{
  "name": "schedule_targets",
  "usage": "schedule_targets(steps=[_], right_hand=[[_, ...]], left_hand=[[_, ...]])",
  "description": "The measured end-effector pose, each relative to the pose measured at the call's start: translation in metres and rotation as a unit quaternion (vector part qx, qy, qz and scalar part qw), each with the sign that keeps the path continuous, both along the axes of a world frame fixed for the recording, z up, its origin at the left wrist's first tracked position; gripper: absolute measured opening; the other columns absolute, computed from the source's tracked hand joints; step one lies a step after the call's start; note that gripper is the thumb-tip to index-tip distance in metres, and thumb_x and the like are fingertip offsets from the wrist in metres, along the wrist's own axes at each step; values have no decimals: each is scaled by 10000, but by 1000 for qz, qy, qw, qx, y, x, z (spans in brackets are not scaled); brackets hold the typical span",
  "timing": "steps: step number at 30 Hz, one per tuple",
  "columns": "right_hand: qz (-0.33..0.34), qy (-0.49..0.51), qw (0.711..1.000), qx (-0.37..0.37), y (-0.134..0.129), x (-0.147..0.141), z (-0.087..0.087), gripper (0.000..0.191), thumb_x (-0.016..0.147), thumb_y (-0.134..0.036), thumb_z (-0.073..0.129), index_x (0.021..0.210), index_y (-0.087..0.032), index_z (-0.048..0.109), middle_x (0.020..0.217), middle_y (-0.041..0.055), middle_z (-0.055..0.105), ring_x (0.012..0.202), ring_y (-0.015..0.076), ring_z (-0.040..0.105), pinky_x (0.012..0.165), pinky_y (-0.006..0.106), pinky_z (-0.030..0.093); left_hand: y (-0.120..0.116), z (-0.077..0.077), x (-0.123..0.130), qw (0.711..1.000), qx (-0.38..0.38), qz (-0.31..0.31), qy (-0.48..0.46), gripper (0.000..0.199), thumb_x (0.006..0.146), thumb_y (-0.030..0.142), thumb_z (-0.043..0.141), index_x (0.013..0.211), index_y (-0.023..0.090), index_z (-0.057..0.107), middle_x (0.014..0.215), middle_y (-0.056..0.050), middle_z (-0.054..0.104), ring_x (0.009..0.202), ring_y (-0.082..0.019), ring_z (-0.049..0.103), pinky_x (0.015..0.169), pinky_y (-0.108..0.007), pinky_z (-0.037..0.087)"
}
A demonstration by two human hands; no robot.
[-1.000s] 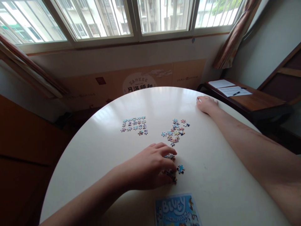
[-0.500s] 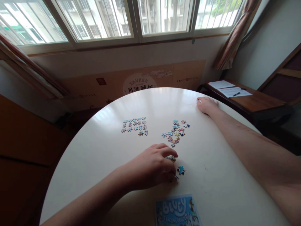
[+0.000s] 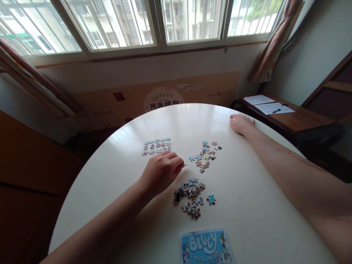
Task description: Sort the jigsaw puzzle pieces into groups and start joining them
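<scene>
Presently, the left hand (image 3: 161,170) is just beyond the loose heap (image 3: 190,189), thumb and fingers pinching a thin puzzle piece (image 3: 186,165). Puzzle rows (image 3: 157,141) lie beyond the heap, leftward. Right hand (image 3: 242,124): well beyond the heap, rightward; finger closure cannot be determined.

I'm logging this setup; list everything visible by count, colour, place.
Table: one, white, centre
Puzzle rows: one group, multicoloured, table's left
Puzzle cluster: one, multicoloured, right of rows
Puzzle heap: one, multicoloured, nearer
Lone piece: one, blue and black, beside heap
Bluey card: one, blue, bottom
Window: one, pale-framed, top
Curtains: two, pinkish, flanking window
Board: one, tan, below window
Furniture: one, orange-brown, left edge
Side table: one, brown, right
Papers: two, white, side table
Pen: at least one, dark, on papers
Wooden frame: one, brown, right edge
Left hand: one, pinching thin piece near rows
Right hand: one, near table's right rim
</scene>
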State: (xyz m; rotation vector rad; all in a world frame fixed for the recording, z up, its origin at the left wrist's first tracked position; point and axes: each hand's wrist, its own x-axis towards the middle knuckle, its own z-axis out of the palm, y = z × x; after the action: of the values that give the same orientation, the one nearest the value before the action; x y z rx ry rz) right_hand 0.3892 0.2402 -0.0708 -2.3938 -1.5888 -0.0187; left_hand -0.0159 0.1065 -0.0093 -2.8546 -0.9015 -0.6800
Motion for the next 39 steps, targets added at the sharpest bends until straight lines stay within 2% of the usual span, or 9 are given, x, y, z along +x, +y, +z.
schedule_targets(steps=[8,16,19,22,25,30,34,36,39], right_hand=[[1,1,1000,1,1,-1,0,445,985,-407,338,1321,-315,615,1421,125,566,1281,357,497,1051,633,359],[-1,3,1000,-2,1,-1,1,446,981,-402,351,1327,-308,617,1400,132,576,1270,363,500,1047,633,362],[-2,3,1000,-4,1,-1,1,449,982,-407,349,1329,-303,614,1403,132,574,1272,360,500,1052,632,358],[-3,4,1000,-3,1,0,1,445,985,-412,343,1319,-308,618,1408,126,573,1277,358,497,1056,630,354],[-3,5,1000,-2,2,0,0,441,985,-405,346,1317,-313,621,1412,121,574,1277,356,498,1059,631,352],[-2,6,1000,0,1,0,0,441,978,-388,364,1331,-317,619,1408,127,578,1277,368,498,1052,639,360],[-2,6,1000,-1,0,0,1,447,981,-394,359,1336,-310,617,1411,129,577,1277,370,501,1054,644,358],[-2,5,1000,-1,-1,-1,2,450,984,-399,353,1335,-306,618,1417,127,574,1281,367,499,1058,638,357],[-1,3,1000,0,-1,-1,1,447,984,-400,354,1333,-309,619,1418,122,574,1282,363,499,1060,629,357]], left_hand=[[-3,-9,14,997,-70,-32,20,267,998,261,518,864,205,742,846,-51,705,821,-190,594,690,-306,506],[-2,-13,17,994,-86,-12,74,298,1023,289,480,1256,252,661,1047,-97,642,910,-234,550,792,-390,519],[-4,-9,14,991,-117,-20,55,307,1009,241,484,1284,229,621,1098,-96,649,961,-240,559,836,-406,511],[-11,0,14,986,-157,-52,34,242,1038,282,441,1131,226,657,1097,-75,659,991,-230,566,878,-406,489],[-18,7,18,976,-191,-93,55,294,1058,345,402,1068,238,675,1077,-61,663,997,-233,575,896,-417,473],[-25,8,26,968,-212,-107,85,330,1053,425,410,1212,272,656,1267,-73,648,1178,-276,568,1038,-481,433],[-26,8,21,960,-239,-118,80,478,1061,473,371,1452,225,489,1514,-108,516,1408,-283,446,1173,-491,352],[-25,11,16,959,-253,-112,67,488,1068,458,361,1484,220,455,1536,-114,491,1416,-276,445,1166,-476,380],[-22,14,8,960,-261,-100,23,409,1079,398,356,1398,229,548,1450,-100,578,1326,-249,539,1103,-433,458]])
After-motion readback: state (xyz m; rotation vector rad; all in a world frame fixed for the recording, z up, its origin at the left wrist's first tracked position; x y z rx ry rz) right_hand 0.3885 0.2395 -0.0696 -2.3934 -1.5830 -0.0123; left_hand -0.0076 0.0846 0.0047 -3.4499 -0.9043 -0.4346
